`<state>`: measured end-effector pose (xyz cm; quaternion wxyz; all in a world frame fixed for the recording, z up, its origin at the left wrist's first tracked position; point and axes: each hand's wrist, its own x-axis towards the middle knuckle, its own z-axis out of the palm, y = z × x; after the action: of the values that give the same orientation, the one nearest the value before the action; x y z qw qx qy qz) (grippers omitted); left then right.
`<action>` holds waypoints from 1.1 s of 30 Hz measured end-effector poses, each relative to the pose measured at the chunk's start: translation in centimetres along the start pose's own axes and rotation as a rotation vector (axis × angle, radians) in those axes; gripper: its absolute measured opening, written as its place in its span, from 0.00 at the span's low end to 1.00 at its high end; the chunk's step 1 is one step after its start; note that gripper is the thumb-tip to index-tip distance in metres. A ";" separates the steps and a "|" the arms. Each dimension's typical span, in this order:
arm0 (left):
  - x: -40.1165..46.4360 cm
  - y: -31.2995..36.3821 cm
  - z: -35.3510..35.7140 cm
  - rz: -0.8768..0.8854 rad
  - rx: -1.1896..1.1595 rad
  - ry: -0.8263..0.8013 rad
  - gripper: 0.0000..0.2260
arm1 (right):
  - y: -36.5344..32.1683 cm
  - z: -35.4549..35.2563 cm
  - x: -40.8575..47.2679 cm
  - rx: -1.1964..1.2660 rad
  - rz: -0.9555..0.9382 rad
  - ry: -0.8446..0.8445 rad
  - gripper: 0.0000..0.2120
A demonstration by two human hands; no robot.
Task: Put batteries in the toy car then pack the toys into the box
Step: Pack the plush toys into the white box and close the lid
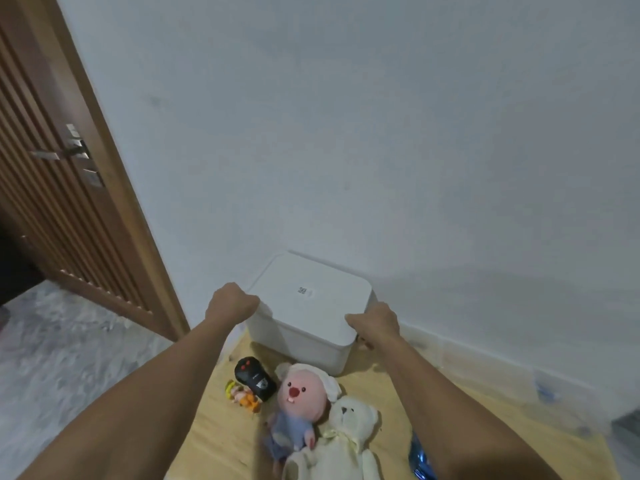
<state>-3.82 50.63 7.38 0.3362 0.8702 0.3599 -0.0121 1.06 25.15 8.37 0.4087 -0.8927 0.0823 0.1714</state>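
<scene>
A white box (304, 327) with rounded corners is set at the far end of a wooden surface, close to the wall, and its lid (311, 299) is closed, with a small sticker on top. Nearer, a black toy car (255, 377) is laid just in front of the box on the left. A pink-faced plush doll (299, 403) in blue clothes is laid beside it, and a cream teddy bear (341, 441) is pressed against the doll's right side. A small yellow and orange figure (240, 396) is placed left of the car.

A brown slatted door (45, 188) with a metal handle (46, 154) stands left of the white wall (346, 116); grey marbled floor (69, 341) lies below the door.
</scene>
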 end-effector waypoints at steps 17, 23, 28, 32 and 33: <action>3.8 1.1 -1.3 0.007 -0.032 -0.121 0.11 | -1.6 0.5 -0.1 -0.056 0.107 0.060 0.10; 4.3 1.1 -1.2 -0.020 -0.033 -0.144 0.12 | -1.9 0.8 0.1 -0.058 0.115 0.071 0.08; 4.4 1.2 -0.9 -0.028 -0.040 -0.153 0.09 | -2.1 1.1 0.3 -0.029 0.140 0.042 0.06; 4.4 1.1 -0.6 -0.039 -0.077 -0.143 0.11 | -2.6 1.4 0.1 0.003 0.177 -0.074 0.12; 4.5 1.1 -0.5 -0.043 -0.084 -0.142 0.12 | -2.6 1.5 0.1 -0.009 0.180 -0.084 0.13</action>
<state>0.08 53.11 7.18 0.3968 0.8445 0.3537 -0.0660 1.55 27.99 9.22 0.3907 -0.8756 0.1442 0.2449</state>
